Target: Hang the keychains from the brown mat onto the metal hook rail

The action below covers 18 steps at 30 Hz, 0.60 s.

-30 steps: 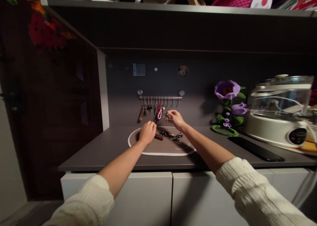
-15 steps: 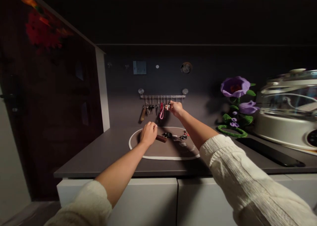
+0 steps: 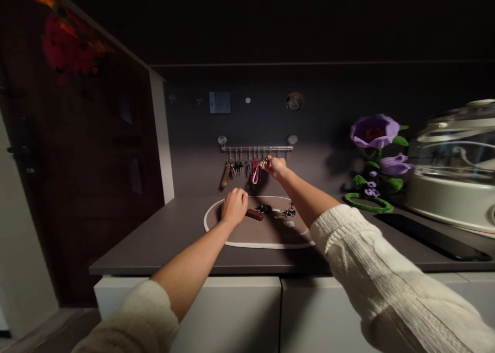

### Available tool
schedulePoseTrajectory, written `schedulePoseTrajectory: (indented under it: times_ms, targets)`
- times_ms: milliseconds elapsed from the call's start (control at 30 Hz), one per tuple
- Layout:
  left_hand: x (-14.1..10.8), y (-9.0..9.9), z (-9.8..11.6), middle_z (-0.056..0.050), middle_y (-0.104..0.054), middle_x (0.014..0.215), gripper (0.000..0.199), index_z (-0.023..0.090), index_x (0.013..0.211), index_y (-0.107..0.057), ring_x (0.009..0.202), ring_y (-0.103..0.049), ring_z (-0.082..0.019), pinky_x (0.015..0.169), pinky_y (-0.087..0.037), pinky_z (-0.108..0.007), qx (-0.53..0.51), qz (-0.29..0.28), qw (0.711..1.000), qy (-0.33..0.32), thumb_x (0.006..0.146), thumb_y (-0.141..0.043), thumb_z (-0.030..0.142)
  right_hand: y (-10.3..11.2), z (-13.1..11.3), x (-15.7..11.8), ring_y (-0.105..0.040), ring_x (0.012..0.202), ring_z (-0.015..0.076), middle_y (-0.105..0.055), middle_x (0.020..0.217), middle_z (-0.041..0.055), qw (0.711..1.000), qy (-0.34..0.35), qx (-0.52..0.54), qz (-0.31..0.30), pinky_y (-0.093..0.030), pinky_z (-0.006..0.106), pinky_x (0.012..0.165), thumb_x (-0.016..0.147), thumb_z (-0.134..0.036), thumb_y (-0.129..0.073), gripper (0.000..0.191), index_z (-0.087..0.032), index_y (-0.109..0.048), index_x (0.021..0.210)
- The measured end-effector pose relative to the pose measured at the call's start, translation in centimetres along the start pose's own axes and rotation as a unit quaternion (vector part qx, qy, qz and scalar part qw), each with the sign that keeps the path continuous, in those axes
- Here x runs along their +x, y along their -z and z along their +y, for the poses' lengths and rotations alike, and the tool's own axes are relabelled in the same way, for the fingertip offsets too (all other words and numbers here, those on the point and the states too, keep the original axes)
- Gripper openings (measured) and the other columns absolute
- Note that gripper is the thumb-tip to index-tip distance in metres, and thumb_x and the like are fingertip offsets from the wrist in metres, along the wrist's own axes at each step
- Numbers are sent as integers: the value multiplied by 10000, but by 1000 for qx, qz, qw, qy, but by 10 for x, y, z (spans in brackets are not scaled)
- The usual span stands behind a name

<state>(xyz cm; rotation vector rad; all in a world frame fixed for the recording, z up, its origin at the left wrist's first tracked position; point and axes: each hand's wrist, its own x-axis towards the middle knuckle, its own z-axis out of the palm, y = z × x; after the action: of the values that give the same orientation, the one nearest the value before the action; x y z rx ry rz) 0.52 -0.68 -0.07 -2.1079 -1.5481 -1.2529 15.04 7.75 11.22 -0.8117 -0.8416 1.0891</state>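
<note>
This looks like a home, close to a doorway; the rail (image 3: 257, 148) on the wall carries household keys (image 3: 236, 168); far left of it stands a dark door (image 3: 96, 162) with a handle (image 3: 17, 150); below it runs a counter (image 3: 154, 239) over white cabinets (image 3: 193, 311); right of it are decorative purple flowers (image 3: 375, 132) and, farther right, a domestic appliance (image 3: 452, 198).

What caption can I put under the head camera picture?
Right hand holding keys at the hook rail, left hand by the oval mat.
</note>
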Motion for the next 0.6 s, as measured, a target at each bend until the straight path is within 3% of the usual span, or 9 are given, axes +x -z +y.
schedulePoseTrajectory:
  times_ms: [600]
  targets:
    - [1, -2, -3, -55, -565, 825, 216, 180, 775, -541, 769, -521, -152, 707, -371, -266, -11, 8, 1000, 11, 848, -349, 246, 5, 18, 7, -529, 450, 77, -528, 492, 2, 999, -17, -35, 8, -479, 185, 442, 850, -138, -413, 175, -140, -460, 681]
